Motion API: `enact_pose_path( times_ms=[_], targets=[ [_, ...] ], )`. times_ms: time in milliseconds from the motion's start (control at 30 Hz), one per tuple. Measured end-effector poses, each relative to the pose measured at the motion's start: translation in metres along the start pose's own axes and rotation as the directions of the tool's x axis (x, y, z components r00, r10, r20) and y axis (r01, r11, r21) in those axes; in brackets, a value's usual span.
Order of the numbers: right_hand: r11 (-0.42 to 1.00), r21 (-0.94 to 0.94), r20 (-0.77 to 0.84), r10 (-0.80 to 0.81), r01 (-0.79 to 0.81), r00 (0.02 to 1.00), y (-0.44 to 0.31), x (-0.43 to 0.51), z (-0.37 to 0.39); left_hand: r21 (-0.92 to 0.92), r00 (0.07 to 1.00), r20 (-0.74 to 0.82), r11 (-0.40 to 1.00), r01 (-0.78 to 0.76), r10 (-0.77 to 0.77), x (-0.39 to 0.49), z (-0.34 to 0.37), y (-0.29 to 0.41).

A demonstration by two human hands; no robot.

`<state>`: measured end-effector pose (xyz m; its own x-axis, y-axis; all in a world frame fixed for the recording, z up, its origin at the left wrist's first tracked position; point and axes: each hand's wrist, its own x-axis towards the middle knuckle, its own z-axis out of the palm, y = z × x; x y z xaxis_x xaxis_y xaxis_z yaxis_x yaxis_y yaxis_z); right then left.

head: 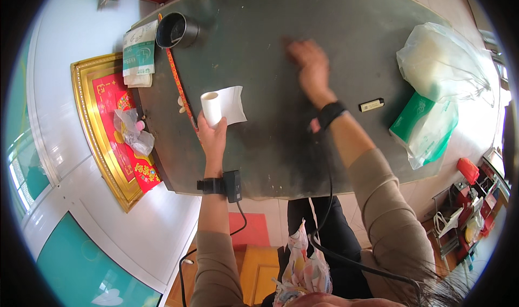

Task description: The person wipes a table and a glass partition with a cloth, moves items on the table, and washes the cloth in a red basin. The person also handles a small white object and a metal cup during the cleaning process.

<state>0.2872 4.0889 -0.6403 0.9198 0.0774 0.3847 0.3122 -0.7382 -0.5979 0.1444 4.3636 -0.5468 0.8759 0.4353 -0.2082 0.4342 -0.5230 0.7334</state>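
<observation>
My left hand (213, 134) grips the lower end of a small roll of white paper (211, 109), which stands tilted with a loose sheet (232, 105) trailing to its right over the table. My right hand (309, 59) is held over the dark tabletop (259, 153), right of the roll. It is blurred, and its fingers and anything in them cannot be made out. A black lighter with a pale label (371, 105) lies to the right of my right wrist. Left of the roll, a long red patterned strip (177, 79) runs along the table.
A black round container (176, 30) stands at the back left beside a green and white packet (139, 49). At the right edge are a clear plastic bag (440, 63) and a green and white tissue pack (425, 124). Black cables run from my wrist straps. A gold frame (87, 100) lies left.
</observation>
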Motion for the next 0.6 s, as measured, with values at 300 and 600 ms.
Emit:
enact_pose_path(
  times_ms=[300,600],
  targets=[
    [0.837,0.488,0.803,-0.320,-0.247,0.502,-0.123,-0.132,-0.067,-0.179,0.975,0.030,0.958,0.224,-0.222,-0.043,-0.050,-0.012],
    [0.897,0.352,0.629,-0.439,0.268,0.642,-0.135,-0.226,-0.082,-0.169,0.983,0.177,0.983,0.070,-0.039,-0.044,0.006,0.008]
  ],
)
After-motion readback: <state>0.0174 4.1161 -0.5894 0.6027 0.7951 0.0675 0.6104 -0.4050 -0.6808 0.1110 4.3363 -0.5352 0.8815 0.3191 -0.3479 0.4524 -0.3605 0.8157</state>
